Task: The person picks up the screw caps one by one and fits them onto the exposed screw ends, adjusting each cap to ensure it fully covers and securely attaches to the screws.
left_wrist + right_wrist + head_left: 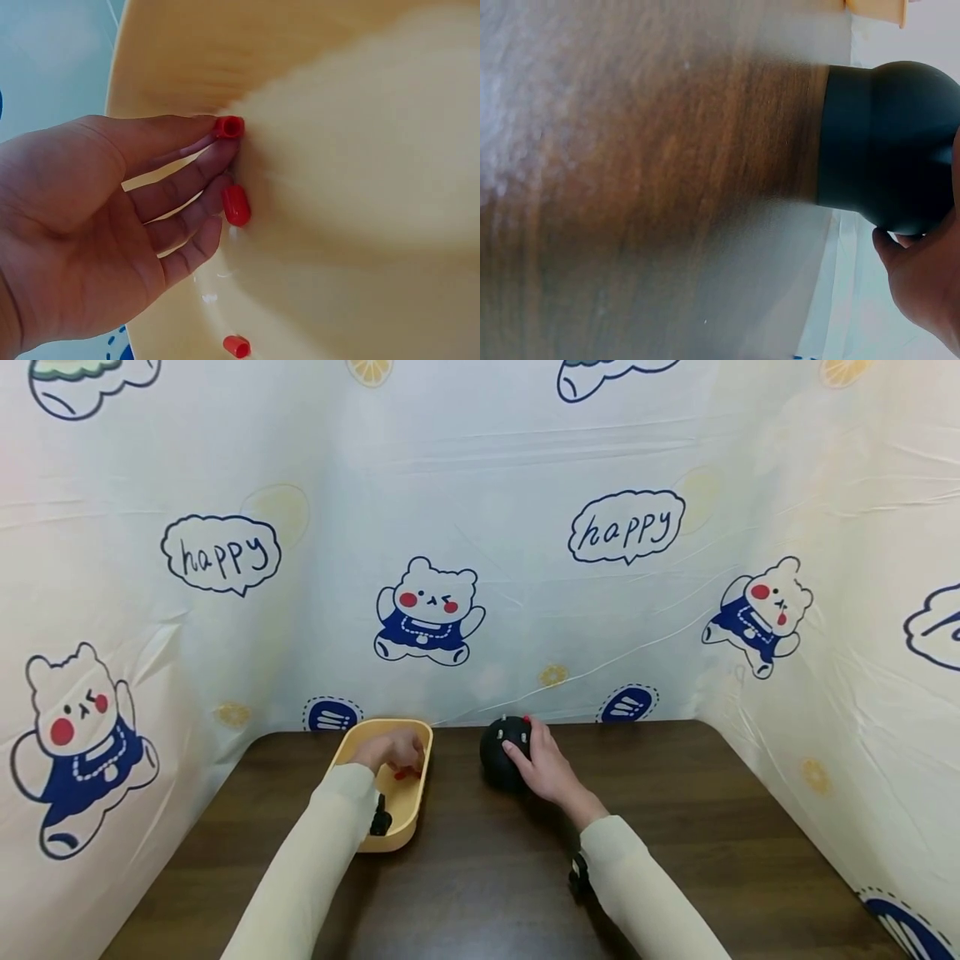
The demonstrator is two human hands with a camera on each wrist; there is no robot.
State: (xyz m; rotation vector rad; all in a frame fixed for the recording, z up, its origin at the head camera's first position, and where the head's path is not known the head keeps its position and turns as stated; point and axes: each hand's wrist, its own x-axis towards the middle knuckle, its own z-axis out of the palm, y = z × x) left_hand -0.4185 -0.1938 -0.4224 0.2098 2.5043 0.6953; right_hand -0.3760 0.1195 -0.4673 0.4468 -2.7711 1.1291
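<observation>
A yellow bin (400,837) stands at the table's far left, and my left hand (392,749) reaches into it. In the left wrist view, thumb and fingertips pinch a red hollow cap (230,127). A second red cap (236,205) lies against the fingertips, and a third red cap (237,346) lies lower in the bin. To the right of the bin, my right hand (552,768) holds the side of a black ball-shaped body (498,762) with light pegs on top. Something small and red (527,718) shows beside its fingers. The right wrist view shows the ball's cylindrical base (845,139) on the table.
The dark wooden table (480,893) ends at a printed cloth backdrop (525,635), which also hangs on both sides. A black wrist device (381,817) shows at the left cuff, and another black device (579,877) at the right cuff.
</observation>
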